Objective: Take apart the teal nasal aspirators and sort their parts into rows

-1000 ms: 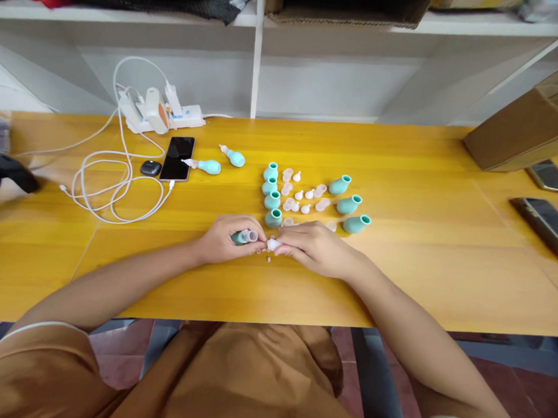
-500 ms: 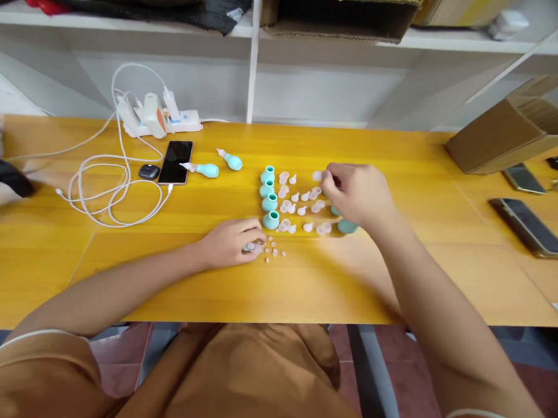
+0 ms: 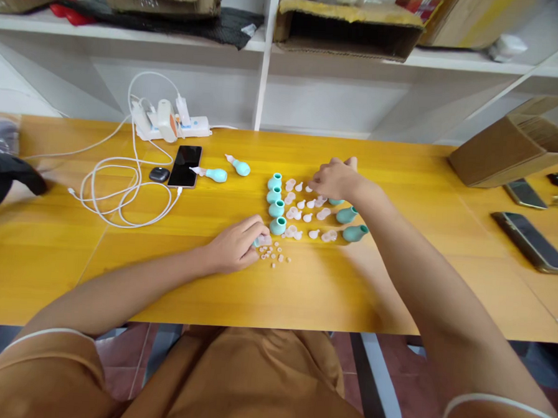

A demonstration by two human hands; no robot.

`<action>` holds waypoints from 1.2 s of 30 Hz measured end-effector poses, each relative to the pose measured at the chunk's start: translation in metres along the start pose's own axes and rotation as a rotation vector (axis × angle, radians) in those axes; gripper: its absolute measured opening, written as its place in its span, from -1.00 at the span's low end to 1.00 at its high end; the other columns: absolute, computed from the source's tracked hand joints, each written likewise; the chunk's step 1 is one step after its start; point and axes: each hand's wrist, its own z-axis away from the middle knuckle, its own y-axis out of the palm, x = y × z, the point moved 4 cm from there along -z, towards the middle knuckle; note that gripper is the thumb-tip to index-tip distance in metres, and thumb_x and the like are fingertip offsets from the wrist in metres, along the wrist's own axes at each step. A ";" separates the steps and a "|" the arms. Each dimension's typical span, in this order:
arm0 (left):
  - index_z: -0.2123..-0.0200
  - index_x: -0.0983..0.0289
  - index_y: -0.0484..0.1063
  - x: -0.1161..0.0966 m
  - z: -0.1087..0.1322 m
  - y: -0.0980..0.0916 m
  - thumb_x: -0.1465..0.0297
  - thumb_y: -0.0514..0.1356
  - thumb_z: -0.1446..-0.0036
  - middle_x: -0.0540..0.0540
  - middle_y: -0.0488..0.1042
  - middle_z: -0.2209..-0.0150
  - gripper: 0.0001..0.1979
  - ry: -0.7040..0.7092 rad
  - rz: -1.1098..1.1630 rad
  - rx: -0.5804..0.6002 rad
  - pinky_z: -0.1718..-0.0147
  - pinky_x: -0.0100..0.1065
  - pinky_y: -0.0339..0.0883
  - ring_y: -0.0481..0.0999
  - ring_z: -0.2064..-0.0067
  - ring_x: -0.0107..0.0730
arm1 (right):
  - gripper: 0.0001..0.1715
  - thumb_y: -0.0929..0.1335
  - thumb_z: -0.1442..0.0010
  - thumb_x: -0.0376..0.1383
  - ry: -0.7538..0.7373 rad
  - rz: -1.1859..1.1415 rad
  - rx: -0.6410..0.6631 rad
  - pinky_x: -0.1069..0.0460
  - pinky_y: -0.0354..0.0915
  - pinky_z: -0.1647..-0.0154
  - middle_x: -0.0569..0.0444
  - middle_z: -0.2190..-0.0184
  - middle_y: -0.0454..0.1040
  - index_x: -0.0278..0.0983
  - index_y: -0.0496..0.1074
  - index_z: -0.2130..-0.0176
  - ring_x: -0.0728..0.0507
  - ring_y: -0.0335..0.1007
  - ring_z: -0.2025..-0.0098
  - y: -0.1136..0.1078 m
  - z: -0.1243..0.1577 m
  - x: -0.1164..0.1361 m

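My left hand (image 3: 236,244) rests on the yellow table (image 3: 397,277), fingers curled around a teal bulb with a clear neck (image 3: 261,240). Several tiny pale beads (image 3: 274,256) lie just right of it. My right hand (image 3: 333,179) reaches out over the rows of clear pink tips (image 3: 307,207), fingers bent down onto them; what they pinch is hidden. A column of teal bulbs (image 3: 275,198) stands left of the tips, and more teal bulbs (image 3: 350,224) lie to the right. Two assembled teal aspirators (image 3: 225,170) lie further left.
A black phone (image 3: 184,165), an earbud case (image 3: 159,174), coiled white cables (image 3: 121,188) and a power strip (image 3: 171,125) sit at the left. A cardboard box (image 3: 511,146) and two phones (image 3: 532,241) are at the right. Shelves with boxes stand behind.
My right hand left the piece held at my left hand and reached out to the far row of clear tips. My left hand stayed put with the bulb.
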 end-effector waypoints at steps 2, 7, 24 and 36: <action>-0.07 0.23 0.39 0.001 0.000 0.000 0.53 0.14 -0.21 0.15 0.47 0.06 -0.65 -0.003 0.036 -0.074 0.03 -0.16 0.51 0.52 0.08 -0.19 | -0.35 0.29 -0.53 -0.05 0.003 -0.050 -0.123 -0.29 0.09 -0.04 -0.20 0.32 0.54 -0.30 0.46 0.53 -0.38 0.36 0.00 -0.012 0.012 -0.001; -0.26 0.17 0.31 0.007 0.003 0.002 0.46 0.27 -0.31 0.14 0.49 -0.02 -0.52 0.013 0.252 -0.390 -0.02 -0.17 0.56 0.59 0.02 -0.26 | -0.35 0.17 -0.63 0.04 -0.155 -0.270 -0.299 -0.10 0.12 0.18 -0.08 0.31 0.56 -0.25 0.43 0.36 -0.17 0.36 0.27 -0.048 0.067 0.037; -0.29 0.14 0.32 0.027 0.012 0.005 0.13 0.44 -0.35 0.17 0.71 -0.01 -0.42 -0.218 0.511 -0.351 -0.27 -0.07 0.52 0.72 -0.13 -0.19 | -0.35 0.26 -0.61 0.03 -0.732 -0.608 -0.219 -0.03 -0.05 0.35 0.12 0.48 0.41 -0.25 0.41 0.44 -0.03 0.16 0.45 -0.035 0.105 0.127; -0.22 0.14 0.31 0.017 0.013 0.002 0.36 0.40 -0.40 0.17 0.76 -0.02 -0.55 -0.124 0.430 -0.331 -0.29 0.03 0.45 0.70 -0.19 -0.12 | -0.15 0.09 -0.57 0.30 -0.430 -1.093 -0.354 0.01 0.08 0.39 0.15 0.55 0.24 -0.21 0.34 0.44 -0.05 0.10 0.49 -0.048 0.072 0.042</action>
